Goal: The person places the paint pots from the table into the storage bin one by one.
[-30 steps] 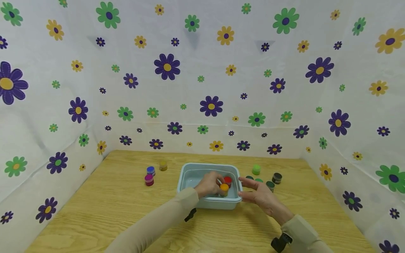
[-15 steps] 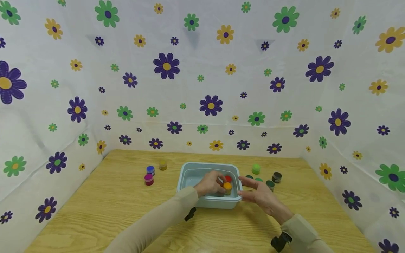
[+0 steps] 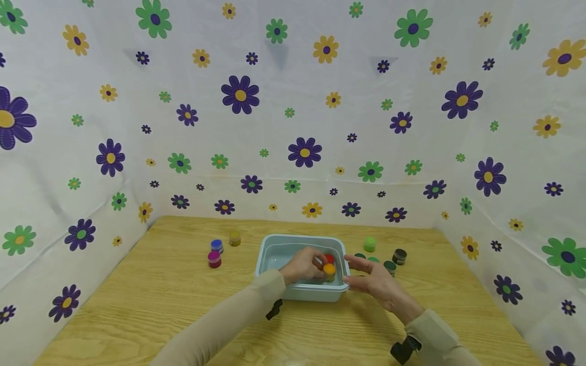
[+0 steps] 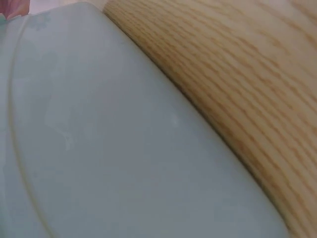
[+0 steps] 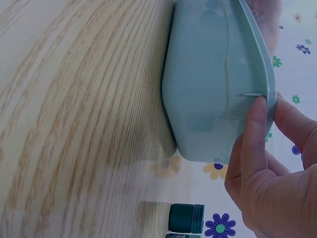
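A pale blue plastic tub stands on the wooden table. Inside it, at the right end, are a small paint jar with an orange top and a red-topped jar just behind. My left hand reaches over the front rim into the tub; its thumb and curled fingers hold the orange jar from the left. The left wrist view shows only the tub's outer wall. My right hand pinches the tub's right rim; in the right wrist view its fingers press the outer wall, thumb over the rim.
Left of the tub are a magenta jar, a blue jar and a yellow jar. To the right stand a light green jar, a black jar and several darker green jars. A flowered sheet walls the table.
The orange jar has shifted slightly right and back inside the tub, up against the red one, with my left hand at it. My right hand keeps its place on the rim.
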A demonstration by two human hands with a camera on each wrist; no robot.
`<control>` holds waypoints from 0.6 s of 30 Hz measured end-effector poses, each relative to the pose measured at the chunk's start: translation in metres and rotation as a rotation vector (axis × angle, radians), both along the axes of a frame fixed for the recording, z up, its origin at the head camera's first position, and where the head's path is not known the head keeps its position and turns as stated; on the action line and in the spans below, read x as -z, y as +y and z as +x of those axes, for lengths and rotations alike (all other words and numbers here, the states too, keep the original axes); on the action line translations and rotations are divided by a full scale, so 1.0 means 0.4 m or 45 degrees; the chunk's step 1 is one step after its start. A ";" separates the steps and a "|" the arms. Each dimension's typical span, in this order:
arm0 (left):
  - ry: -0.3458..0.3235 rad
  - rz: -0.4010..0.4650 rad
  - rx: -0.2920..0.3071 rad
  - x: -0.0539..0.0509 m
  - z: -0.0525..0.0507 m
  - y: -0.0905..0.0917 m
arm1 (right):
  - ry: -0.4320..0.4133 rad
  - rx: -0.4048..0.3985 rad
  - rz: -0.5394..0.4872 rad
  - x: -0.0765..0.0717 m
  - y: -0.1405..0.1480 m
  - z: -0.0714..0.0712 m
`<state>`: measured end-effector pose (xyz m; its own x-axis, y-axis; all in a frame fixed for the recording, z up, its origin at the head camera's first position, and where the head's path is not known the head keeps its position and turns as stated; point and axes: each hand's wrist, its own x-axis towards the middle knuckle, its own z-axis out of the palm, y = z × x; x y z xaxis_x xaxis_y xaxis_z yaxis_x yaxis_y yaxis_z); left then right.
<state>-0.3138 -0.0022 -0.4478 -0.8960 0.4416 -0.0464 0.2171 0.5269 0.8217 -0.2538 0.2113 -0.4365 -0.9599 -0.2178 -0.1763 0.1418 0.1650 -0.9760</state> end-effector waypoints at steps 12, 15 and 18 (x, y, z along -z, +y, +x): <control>-0.094 0.164 0.000 -0.008 -0.003 -0.029 | 0.007 0.007 -0.009 0.000 -0.006 -0.006; -0.092 0.159 0.025 -0.013 -0.004 -0.050 | 0.006 0.012 -0.008 0.001 -0.006 -0.006; -0.096 0.178 0.049 -0.017 -0.009 -0.073 | -0.003 0.038 0.000 0.000 -0.006 -0.003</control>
<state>-0.3173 -0.0315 -0.4412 -0.8745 0.4827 -0.0487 0.1700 0.3989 0.9011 -0.2549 0.2088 -0.4367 -0.9656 -0.1890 -0.1787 0.1491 0.1606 -0.9757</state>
